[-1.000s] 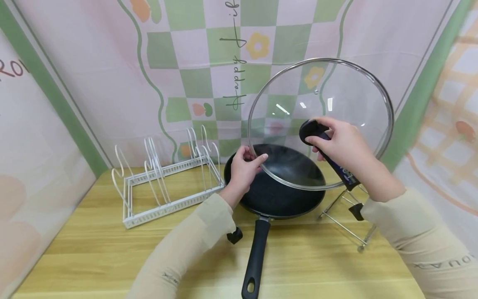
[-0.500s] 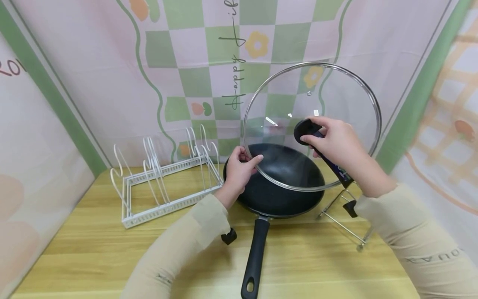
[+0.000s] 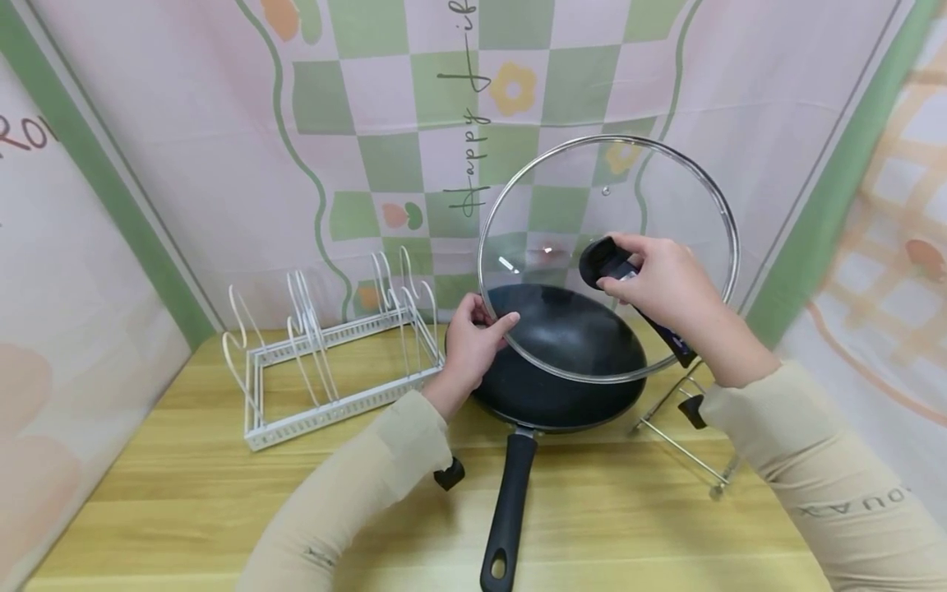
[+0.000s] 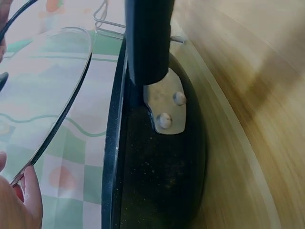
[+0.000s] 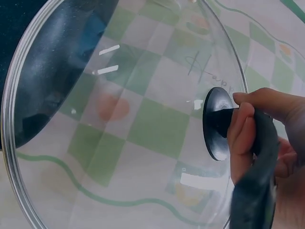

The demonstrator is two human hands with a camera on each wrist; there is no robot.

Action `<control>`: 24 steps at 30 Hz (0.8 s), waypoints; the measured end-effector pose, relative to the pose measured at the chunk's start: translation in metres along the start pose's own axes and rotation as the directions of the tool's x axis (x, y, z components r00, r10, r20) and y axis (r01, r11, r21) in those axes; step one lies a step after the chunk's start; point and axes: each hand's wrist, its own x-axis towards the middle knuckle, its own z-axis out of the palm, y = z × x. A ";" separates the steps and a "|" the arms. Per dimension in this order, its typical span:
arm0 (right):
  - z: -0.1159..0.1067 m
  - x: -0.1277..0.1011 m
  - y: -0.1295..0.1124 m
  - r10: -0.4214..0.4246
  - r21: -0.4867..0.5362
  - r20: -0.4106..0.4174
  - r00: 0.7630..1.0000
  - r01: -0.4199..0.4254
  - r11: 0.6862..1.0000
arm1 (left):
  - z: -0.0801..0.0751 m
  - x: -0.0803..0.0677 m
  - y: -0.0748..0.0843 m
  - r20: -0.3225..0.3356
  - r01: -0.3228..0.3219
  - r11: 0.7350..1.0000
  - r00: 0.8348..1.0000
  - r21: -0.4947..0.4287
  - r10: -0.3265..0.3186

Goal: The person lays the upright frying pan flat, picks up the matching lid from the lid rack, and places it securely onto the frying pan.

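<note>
A round glass lid [image 3: 547, 214] with a metal rim stands tilted up above and behind the black wok [image 3: 558, 403]. My left hand [image 3: 473, 341] pinches the lid's lower left rim between thumb and fingers; the left wrist view shows this hand [image 4: 21, 200] at its lower left edge. By its long black handle [image 5: 219, 124], the lid is gripped in my right hand [image 3: 666, 279]. Through the glass the wok's inside is visible. The wok's black handle [image 3: 509, 510] points toward me, and the left wrist view shows its riveted metal bracket [image 4: 167, 107].
A white rack [image 3: 344, 407] with several upright wire loops stands left of the wok on the wooden table [image 3: 185, 510]. A metal wire stand [image 3: 684, 448] lies to the right, partly behind my right forearm. Patterned cloth [image 3: 385, 99] hangs behind and at both sides.
The lid has shifted slightly left and down, its right side turning away a little. My right hand has moved left with it. The left hand keeps its hold on the rim.
</note>
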 end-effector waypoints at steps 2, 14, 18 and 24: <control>0.001 0.001 0.002 -0.007 -0.023 -0.004 1.000 0.007 1.000 | 0.000 -0.001 0.000 0.004 -0.004 1.000 1.000 0.007 0.004; 0.014 0.006 -0.001 -0.052 -0.111 -0.070 0.996 0.043 0.993 | -0.005 -0.004 0.002 0.015 -0.033 0.999 0.999 -0.021 0.033; 0.015 0.006 -0.001 -0.078 -0.118 -0.074 0.994 0.069 0.991 | -0.006 -0.005 0.002 0.024 -0.033 0.999 0.999 -0.040 0.034; 0.019 0.006 -0.003 -0.128 -0.149 -0.087 0.988 0.114 0.982 | -0.010 -0.005 0.002 0.027 0.011 0.996 1.000 -0.091 -0.008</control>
